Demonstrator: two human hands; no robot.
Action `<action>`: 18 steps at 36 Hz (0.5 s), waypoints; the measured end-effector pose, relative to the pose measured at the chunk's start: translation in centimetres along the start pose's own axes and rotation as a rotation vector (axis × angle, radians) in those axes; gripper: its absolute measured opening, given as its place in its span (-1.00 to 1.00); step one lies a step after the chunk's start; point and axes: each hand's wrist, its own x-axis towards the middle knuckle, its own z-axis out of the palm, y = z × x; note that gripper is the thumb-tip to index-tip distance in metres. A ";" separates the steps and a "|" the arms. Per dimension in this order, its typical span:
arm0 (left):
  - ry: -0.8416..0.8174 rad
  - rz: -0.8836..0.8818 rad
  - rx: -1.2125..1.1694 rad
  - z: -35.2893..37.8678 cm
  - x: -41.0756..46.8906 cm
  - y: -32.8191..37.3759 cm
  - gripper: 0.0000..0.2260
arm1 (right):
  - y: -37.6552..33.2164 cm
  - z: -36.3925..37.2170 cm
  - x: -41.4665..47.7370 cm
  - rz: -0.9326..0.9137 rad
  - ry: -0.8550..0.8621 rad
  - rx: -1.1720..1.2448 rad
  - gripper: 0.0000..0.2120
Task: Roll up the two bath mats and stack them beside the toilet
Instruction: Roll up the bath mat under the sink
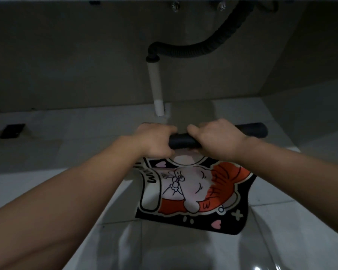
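Observation:
A bath mat with a black border and an orange and pink cartoon print hangs in front of me, its top part wound into a black roll. My left hand and my right hand both grip that roll side by side, knuckles up. The unrolled part droops down towards the floor tiles. To the right of my right hand a black cylinder sticks out; whether it is a second rolled mat or the same roll's end I cannot tell. No toilet is in view.
I look under a sink: a white drain pipe runs down to the floor, joined above to a black corrugated hose. A dark square floor drain sits at the left. Pale glossy tiles cover the floor.

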 end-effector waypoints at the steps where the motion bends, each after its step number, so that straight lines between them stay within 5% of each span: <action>1: 0.036 0.004 -0.016 0.3 0.0 -0.1 -0.74 | 0.0 0.0 0.1 -0.009 0.012 0.003 -0.59; 3: 0.105 0.027 -0.057 0.9 0.1 -0.4 -0.77 | -0.2 -0.1 0.3 0.005 0.019 0.047 -0.50; 10: 0.103 0.057 0.028 1.7 0.1 -1.2 -0.58 | 0.2 -0.2 0.7 0.056 -0.065 0.173 -0.78; 18: 0.017 0.072 -0.028 0.9 0.4 -1.1 -0.79 | 0.6 0.2 0.6 0.122 -0.098 0.139 -0.74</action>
